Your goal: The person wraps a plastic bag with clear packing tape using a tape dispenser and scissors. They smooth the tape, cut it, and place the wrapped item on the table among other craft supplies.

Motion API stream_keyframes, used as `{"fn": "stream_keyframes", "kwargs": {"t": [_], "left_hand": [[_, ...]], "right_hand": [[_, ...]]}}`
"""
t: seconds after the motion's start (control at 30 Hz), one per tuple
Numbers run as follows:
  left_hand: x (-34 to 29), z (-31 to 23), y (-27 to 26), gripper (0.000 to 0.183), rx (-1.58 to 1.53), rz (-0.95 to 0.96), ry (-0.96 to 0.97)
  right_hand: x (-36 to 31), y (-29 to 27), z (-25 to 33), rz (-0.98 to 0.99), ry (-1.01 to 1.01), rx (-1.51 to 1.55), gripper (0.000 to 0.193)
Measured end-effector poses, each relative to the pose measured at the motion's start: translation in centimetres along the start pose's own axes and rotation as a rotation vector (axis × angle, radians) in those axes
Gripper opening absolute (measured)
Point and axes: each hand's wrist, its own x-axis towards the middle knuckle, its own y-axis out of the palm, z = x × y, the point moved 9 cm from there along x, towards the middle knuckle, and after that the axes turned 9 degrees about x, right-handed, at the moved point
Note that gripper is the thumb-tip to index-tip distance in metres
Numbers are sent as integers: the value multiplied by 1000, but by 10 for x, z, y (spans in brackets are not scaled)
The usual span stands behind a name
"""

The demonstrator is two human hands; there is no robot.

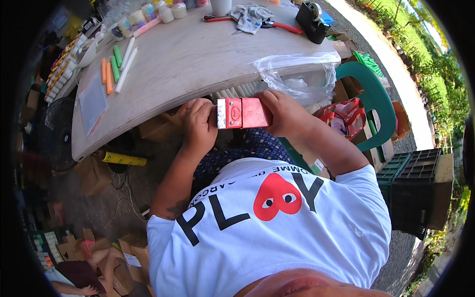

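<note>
Red tape cutter [246, 113], toothed edge facing left, held mid-scene off the near edge of the table [188, 54]. R hand [283, 115] gripping its right end; L hand [200, 120] curled by the toothed end, grip unclear. Progress (est.): tool in hand, no tape strip visible; coloured sticks [115, 69] at left, loose, i.e. any bundling not yet done.
</note>
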Motion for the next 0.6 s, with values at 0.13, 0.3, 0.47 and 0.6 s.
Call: {"fn": "stream_keyframes", "kwargs": {"t": [0.13,0.3,0.47,0.6], "left_hand": [[22,27,15,26,-104,33,-142],[46,88,39,34,-156,35,-328],[75,110,95,35,-216,135,-410],[89,105,140,33,-204,258,-581]], "right_hand": [[11,-39,-19,125,87,-159,57],[8,-116,-86,163,180,-345,65],[-7,-220,-172,140,287,-600,62],[4,-250,-208,174,305,-613,57]]}}
